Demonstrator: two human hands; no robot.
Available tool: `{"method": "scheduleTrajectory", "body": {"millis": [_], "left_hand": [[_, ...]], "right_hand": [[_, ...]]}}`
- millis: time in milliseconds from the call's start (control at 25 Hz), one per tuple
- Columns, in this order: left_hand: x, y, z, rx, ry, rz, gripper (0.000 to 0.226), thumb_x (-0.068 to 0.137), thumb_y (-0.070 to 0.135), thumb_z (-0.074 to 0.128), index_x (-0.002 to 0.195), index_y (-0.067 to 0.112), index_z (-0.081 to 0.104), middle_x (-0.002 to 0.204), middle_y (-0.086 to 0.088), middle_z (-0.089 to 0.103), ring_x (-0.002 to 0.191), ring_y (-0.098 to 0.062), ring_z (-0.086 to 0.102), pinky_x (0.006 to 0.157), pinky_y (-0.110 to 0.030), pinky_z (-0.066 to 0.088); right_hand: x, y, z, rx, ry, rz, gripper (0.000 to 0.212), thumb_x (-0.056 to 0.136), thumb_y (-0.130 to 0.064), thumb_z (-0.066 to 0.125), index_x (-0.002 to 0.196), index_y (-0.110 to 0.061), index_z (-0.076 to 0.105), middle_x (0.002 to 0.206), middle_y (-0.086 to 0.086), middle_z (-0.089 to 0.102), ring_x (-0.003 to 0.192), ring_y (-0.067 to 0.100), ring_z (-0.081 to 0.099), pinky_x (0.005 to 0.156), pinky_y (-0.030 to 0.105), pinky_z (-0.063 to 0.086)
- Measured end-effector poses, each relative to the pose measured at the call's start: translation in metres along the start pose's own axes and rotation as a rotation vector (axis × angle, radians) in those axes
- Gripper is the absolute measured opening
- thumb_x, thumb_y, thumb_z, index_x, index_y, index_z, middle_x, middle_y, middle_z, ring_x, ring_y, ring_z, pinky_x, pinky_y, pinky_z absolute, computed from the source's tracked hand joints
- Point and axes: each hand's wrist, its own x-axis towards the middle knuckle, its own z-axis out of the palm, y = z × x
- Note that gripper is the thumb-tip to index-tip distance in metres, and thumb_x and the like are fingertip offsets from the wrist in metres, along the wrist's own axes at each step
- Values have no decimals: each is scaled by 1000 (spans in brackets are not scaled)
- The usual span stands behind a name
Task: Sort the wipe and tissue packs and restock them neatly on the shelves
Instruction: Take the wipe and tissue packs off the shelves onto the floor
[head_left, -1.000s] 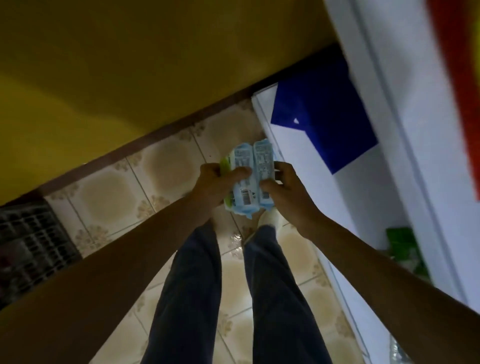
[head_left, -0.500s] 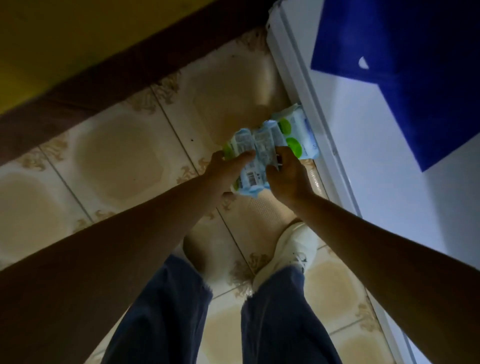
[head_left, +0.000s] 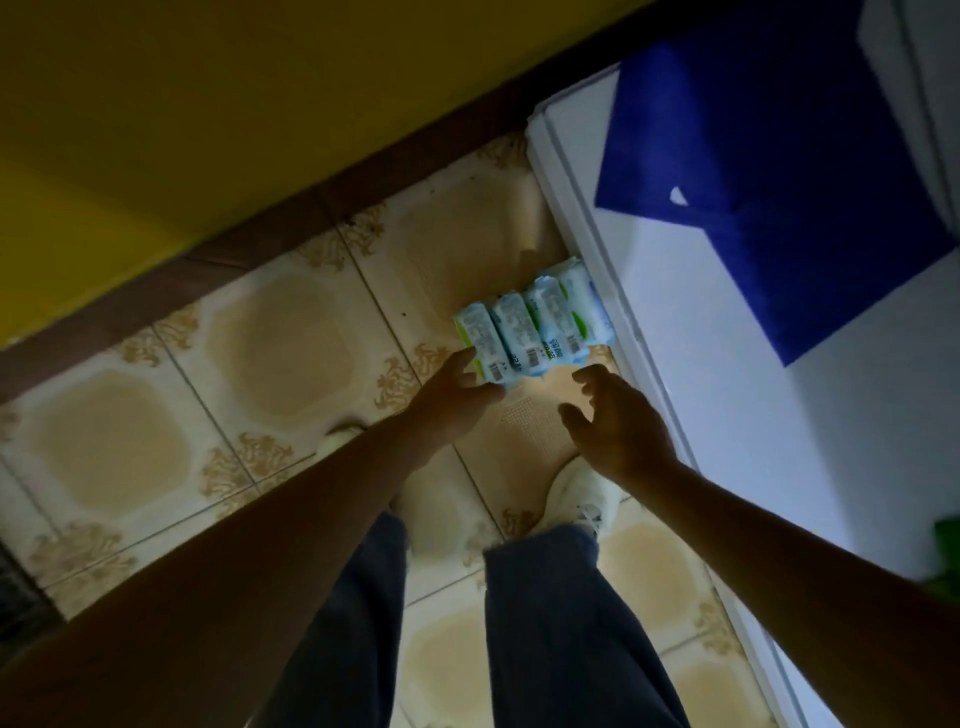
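Several light blue and green wipe packs (head_left: 535, 325) stand side by side in a row on the tiled floor, the right one against the white shelf base (head_left: 597, 249). My left hand (head_left: 454, 397) pinches the near corner of the leftmost pack between fingers and thumb. Just below the right end of the row, my right hand (head_left: 615, 423) hovers with spread, relaxed fingers and holds nothing, a short gap away from the packs.
A blue sheet (head_left: 769, 171) lies on the white shelf unit at the right. Something green (head_left: 948, 551) shows at the right edge. My legs and white shoe (head_left: 576, 493) stand right under the hands. A yellow wall (head_left: 208, 104) with a brown skirting runs behind.
The packs have gone down from both hands onto the floor beside the shelf base. My right hand has let go and pulled back; the left stays on the leftmost pack.
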Motion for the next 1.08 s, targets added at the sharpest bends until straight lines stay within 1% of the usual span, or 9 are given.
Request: {"method": "scheduleTrajectory", "body": {"millis": [120, 240, 440, 520, 640, 800, 880, 1000, 1080], "left_hand": [[-76, 26, -22, 257, -7, 101, 70, 91, 29, 62, 150, 28, 24, 149, -2, 40, 128, -24, 47, 101, -40, 45], [-161, 56, -42, 585, 49, 268, 72, 91, 32, 59, 151, 25, 19, 148, -5, 41, 126, -27, 49, 102, -41, 43], [-300, 109, -66, 1152, 251, 747, 71, 91, 37, 58, 151, 20, 22, 151, -5, 35, 137, -23, 33, 110, -39, 31], [-345, 122, -70, 1327, 334, 841, 72, 91, 36, 56, 151, 20, 20, 155, -6, 25, 142, -23, 23, 115, -41, 22], [-402, 124, -63, 1513, 408, 978, 73, 89, 39, 58, 149, 22, 20, 158, -4, 18, 146, -23, 16, 117, -42, 20], [-476, 111, -25, 1631, 367, 1119, 68, 90, 35, 54, 148, 23, 21, 160, -2, 12, 147, -21, 9, 118, -41, 13], [-514, 91, 0, 1731, 347, 1211, 68, 92, 35, 51, 150, 22, 17, 161, -2, 7, 148, -22, 5, 118, -44, 9], [-565, 69, 37, 1859, 385, 1398, 71, 95, 35, 47, 153, 21, 8, 162, -3, -1, 149, -22, -1, 118, -46, 2], [-611, 38, 74, 1890, 405, 1563, 70, 95, 29, 46, 153, 20, 9, 162, -2, -3, 149, -20, -4, 118, -46, -1]], "right_hand": [[-48, -25, -62, 12, 22, -42, 49, 92, -36, 58, 136, -18, 44, 132, 5, 56, 119, 23, 55, 96, 38, 47], [-103, -55, -128, -74, 87, -124, 56, 91, -38, 58, 140, -20, 38, 135, 5, 52, 122, 24, 51, 97, 37, 44], [-223, -107, -224, -248, 200, -190, 55, 94, -37, 54, 142, -19, 34, 138, 8, 46, 125, 29, 44, 97, 40, 38], [-276, -126, -246, -257, 276, -212, 55, 94, -37, 52, 142, -18, 34, 140, 8, 44, 126, 29, 42, 99, 39, 36], [-353, -139, -251, -257, 394, -177, 55, 94, -39, 51, 142, -19, 34, 140, 5, 44, 127, 27, 41, 99, 38, 34], [-459, -112, -237, -319, 487, -38, 57, 95, -42, 46, 144, -18, 29, 145, 5, 38, 131, 26, 36, 108, 38, 27], [-516, -91, -219, -366, 517, 64, 62, 95, -45, 45, 147, -19, 22, 150, 7, 30, 135, 27, 32, 110, 40, 25], [-589, -65, -195, -358, 589, 178, 74, 94, -46, 47, 151, -18, 10, 159, 12, 12, 142, 29, 23, 114, 43, 22], [-658, -47, -170, -381, 675, 228, 78, 91, -42, 54, 151, -16, 14, 160, 14, 8, 143, 30, 21, 114, 45, 23]]}}
